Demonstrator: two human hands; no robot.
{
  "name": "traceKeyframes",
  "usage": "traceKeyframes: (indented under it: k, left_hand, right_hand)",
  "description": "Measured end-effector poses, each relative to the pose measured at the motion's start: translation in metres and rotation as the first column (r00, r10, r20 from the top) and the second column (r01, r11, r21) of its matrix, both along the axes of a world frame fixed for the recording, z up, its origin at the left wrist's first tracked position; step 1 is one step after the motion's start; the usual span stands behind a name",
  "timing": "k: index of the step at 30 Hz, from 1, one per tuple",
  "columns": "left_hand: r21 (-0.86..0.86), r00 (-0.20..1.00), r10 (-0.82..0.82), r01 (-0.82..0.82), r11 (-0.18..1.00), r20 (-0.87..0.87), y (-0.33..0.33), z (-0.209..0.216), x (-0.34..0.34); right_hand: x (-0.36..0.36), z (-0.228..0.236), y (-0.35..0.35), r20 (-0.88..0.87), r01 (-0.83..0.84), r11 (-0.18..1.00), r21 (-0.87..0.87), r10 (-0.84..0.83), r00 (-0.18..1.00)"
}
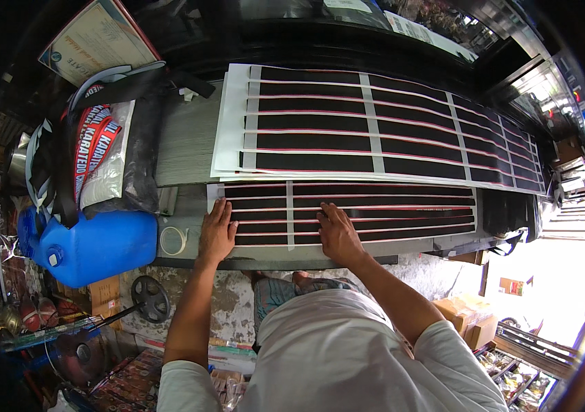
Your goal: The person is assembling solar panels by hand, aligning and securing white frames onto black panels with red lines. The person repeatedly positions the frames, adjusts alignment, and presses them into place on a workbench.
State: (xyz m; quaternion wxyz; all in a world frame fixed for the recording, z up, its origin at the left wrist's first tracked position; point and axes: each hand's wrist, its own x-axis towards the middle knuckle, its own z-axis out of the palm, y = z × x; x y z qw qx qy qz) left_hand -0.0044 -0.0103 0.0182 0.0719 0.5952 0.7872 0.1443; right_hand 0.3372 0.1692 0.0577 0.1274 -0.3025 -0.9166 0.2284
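Lying along the front of the grey work table [272, 258] is a near sheet of black strips [402, 213] with white and red edges, crossed by a pale grey tape band [290, 216]. My left hand [218, 232] rests on the sheet's left end, fingers extended and thumb apart. Farther right, my right hand [339, 237] touches the same strips with its fingers loosely bent and apart; its palm side is hidden. Just beyond lies a larger stack of white sheets [227, 130] with wider black strips [320, 106], joined by several grey bands.
Left of my hands, a pale tape roll [163, 242] lies flat near a blue jerry can [110, 244]. Behind the can is a stuffed bag [141, 158], with a framed certificate [100, 42] farther back. Cardboard boxes [467, 312] stand at lower right.
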Motion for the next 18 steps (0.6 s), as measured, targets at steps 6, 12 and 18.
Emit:
traceKeyframes:
  k: [6,12,18]
  left_hand:
    - [-0.07,0.998,-0.024,0.02,0.997,-0.053,-0.01,-0.011,0.006]
    - [-0.074,0.998,-0.018,0.013,0.997,-0.067,0.008,-0.016,0.043]
    - [-0.002,0.996,-0.085,0.085,0.996,-0.027,0.039,-0.019,0.096]
  right_hand:
    - [0.002,0.001,0.0,0.026,-0.027,1.0,0.008,0.027,0.999]
    - [-0.002,-0.002,0.005,0.035,-0.009,1.0,-0.016,0.009,0.999]
    - [-0.004,-0.002,0.002,0.031,-0.02,0.999,-0.044,0.021,0.999]
